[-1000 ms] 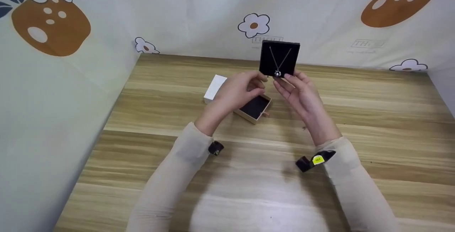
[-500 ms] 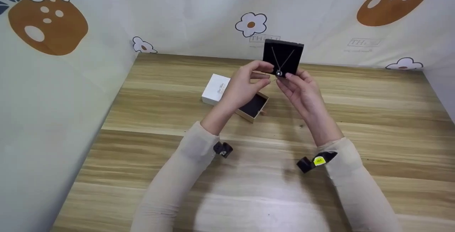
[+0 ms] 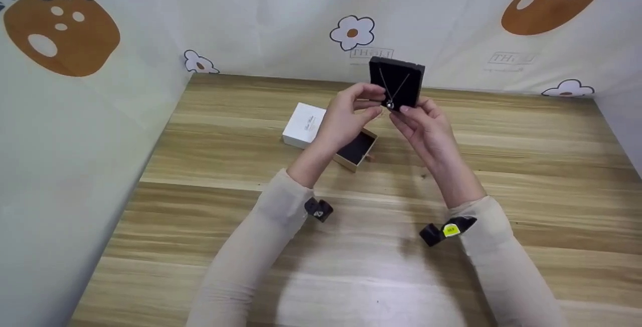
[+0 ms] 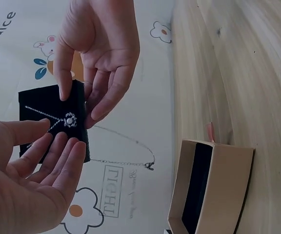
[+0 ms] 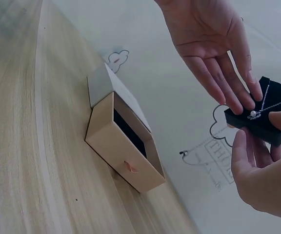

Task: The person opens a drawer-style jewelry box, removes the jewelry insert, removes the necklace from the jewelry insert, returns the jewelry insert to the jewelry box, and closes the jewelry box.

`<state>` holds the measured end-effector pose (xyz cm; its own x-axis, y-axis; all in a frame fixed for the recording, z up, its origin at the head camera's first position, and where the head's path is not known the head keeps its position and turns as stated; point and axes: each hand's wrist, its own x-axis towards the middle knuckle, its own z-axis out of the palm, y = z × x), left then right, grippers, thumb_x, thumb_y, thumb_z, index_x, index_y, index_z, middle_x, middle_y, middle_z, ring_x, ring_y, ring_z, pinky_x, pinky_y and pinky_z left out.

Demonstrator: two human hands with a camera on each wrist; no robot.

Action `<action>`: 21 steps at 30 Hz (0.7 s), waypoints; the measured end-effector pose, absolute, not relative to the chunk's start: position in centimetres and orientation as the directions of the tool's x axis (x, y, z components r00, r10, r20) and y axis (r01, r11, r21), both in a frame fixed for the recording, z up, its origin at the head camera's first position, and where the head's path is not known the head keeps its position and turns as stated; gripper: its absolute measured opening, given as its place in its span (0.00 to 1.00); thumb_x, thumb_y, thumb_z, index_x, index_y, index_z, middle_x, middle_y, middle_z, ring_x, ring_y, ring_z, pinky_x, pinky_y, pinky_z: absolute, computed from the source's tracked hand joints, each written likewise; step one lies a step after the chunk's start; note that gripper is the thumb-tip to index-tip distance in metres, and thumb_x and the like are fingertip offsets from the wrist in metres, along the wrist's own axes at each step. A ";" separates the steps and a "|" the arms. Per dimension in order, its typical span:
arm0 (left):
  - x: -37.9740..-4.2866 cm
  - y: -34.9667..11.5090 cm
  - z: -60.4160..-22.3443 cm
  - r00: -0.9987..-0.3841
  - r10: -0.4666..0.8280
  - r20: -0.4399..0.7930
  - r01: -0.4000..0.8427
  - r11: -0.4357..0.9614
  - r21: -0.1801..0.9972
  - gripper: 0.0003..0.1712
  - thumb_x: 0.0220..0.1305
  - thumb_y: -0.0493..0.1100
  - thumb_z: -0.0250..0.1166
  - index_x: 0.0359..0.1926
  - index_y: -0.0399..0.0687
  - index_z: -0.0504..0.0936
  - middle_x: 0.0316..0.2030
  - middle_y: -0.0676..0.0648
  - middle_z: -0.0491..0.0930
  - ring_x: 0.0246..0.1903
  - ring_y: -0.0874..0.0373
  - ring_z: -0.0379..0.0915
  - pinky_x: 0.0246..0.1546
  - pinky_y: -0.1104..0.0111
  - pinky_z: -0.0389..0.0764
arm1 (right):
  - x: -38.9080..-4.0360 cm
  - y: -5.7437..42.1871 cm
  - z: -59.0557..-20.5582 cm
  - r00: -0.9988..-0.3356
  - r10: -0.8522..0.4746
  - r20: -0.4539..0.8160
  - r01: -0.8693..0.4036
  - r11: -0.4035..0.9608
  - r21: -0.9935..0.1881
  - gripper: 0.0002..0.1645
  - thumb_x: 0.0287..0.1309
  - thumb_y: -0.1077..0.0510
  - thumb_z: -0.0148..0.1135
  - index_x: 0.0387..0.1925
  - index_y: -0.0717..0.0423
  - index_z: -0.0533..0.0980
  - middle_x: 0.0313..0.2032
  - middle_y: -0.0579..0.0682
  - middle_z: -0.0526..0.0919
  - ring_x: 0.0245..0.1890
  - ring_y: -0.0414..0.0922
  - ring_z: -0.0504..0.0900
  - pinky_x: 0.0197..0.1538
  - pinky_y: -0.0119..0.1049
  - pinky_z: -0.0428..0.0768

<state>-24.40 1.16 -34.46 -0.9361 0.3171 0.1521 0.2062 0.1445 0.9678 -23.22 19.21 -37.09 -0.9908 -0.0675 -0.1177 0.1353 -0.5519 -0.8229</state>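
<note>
Head view: my right hand (image 3: 426,126) grips the tilted black pad (image 3: 412,87) above the table (image 3: 381,247), the necklace (image 3: 390,104) across its face.
My left hand (image 3: 346,119), fingers loosely extended, lies close by the pendant (image 4: 70,119), clasping nothing; contact I can't tell. Best, I judge: steady the pad's edge, touch lightly, keep the dangling chain (image 4: 137,142) from snagging.

the person's left hand (image 3: 345,119) has come up from the lower corner of the black necklace pad (image 3: 411,85), its fingertips now over the pad's face, close beside the pendant (image 3: 390,104). the pad has tipped, showing more top edge. lettering (image 3: 309,123) on the white box (image 3: 298,126), hidden a second ago, has come into sight.
</note>
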 end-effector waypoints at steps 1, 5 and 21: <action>-24.4 1.2 -34.5 -0.938 0.313 0.150 0.202 0.143 0.969 0.19 0.66 0.29 0.62 0.58 0.34 0.77 0.55 0.37 0.81 0.56 0.49 0.80 0.57 0.70 0.79 | -23.2 19.2 -37.1 -0.991 -0.066 -0.119 0.136 -0.551 -0.823 0.14 0.66 0.73 0.48 0.36 0.52 0.73 0.41 0.47 0.86 0.42 0.40 0.87 0.55 0.33 0.83; -24.5 1.3 -34.5 -0.944 0.300 0.139 0.187 0.138 0.973 0.18 0.66 0.29 0.62 0.57 0.33 0.77 0.54 0.37 0.82 0.55 0.49 0.81 0.56 0.72 0.79 | -23.1 19.1 -37.1 -0.992 -0.054 -0.118 0.128 -0.545 -0.828 0.15 0.65 0.74 0.48 0.35 0.52 0.73 0.40 0.46 0.86 0.41 0.39 0.87 0.53 0.32 0.83; -24.5 1.1 -35.0 -0.952 0.291 0.099 0.146 0.146 0.978 0.15 0.64 0.32 0.66 0.52 0.33 0.80 0.49 0.37 0.85 0.51 0.51 0.83 0.52 0.74 0.81 | -22.8 18.8 -37.2 -0.993 -0.052 -0.109 0.120 -0.510 -0.852 0.17 0.64 0.77 0.48 0.37 0.52 0.74 0.41 0.45 0.87 0.42 0.37 0.86 0.54 0.32 0.83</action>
<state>-24.45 1.14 -34.96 -0.9516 0.2910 0.0988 0.1462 0.1461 0.9784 -22.79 18.77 -37.19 -0.9927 -0.0520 -0.1092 0.1203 -0.5103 -0.8515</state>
